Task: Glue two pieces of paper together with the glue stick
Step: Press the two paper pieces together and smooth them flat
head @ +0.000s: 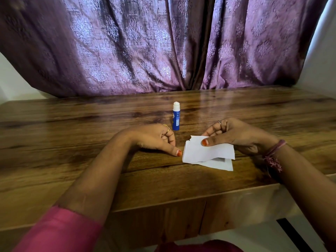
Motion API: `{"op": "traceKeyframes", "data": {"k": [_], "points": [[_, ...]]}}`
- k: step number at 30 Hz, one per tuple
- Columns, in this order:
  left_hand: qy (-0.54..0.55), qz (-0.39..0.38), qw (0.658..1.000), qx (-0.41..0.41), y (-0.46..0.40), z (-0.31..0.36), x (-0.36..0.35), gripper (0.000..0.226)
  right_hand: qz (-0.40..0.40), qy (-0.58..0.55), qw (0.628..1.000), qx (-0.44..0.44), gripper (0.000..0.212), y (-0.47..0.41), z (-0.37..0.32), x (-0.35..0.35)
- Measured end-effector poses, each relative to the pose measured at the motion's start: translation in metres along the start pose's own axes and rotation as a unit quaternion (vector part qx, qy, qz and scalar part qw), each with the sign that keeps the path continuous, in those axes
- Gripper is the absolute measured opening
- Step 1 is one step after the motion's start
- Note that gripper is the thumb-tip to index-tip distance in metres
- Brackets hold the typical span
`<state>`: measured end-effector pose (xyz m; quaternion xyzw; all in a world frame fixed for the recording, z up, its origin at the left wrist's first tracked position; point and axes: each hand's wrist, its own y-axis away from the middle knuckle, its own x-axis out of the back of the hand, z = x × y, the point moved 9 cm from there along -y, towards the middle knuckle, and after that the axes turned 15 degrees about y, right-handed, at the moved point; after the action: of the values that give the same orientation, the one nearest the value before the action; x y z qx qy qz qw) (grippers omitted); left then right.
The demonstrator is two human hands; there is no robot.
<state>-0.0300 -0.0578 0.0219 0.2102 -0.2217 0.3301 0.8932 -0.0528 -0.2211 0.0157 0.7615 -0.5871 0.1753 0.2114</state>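
Note:
A blue glue stick (176,116) with a white cap stands upright on the wooden table (72,142), just beyond my left hand. Two white pieces of paper lie stacked near the table's front: the upper piece (203,150) has a torn top corner and its right side is lifted, the lower piece (221,163) lies flat beneath it. My right hand (236,135) pinches the upper piece, thumb on top, fingers curled behind. My left hand (154,138) rests on the table left of the papers, fingers curled, thumb tip on the wood, holding nothing.
A purple patterned curtain (163,48) hangs right behind the table's far edge. The table's front edge (181,199) runs close below my forearms. White wall shows at both sides.

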Motion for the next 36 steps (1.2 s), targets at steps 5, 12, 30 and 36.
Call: {"op": "traceKeyframes", "data": {"k": [5,12,30,36], "points": [[-0.011,0.006,1.000,0.003,-0.0005,-0.0002,0.0005,0.021,-0.004,-0.001,1.000,-0.003,0.024,0.0002,-0.0002,-0.0004],[-0.018,0.008,1.000,-0.004,-0.0034,-0.0007,0.0000,0.021,0.000,-0.007,1.000,0.000,0.024,0.0005,-0.0012,-0.0010],[-0.007,0.008,1.000,0.007,-0.0044,0.0014,-0.0019,0.017,0.002,0.010,1.000,-0.010,0.027,-0.0011,-0.0009,0.0000],[-0.010,0.015,1.000,0.012,-0.0065,0.0002,-0.0010,0.018,0.000,0.003,1.000,-0.014,0.014,0.0001,-0.0018,-0.0010]]}}
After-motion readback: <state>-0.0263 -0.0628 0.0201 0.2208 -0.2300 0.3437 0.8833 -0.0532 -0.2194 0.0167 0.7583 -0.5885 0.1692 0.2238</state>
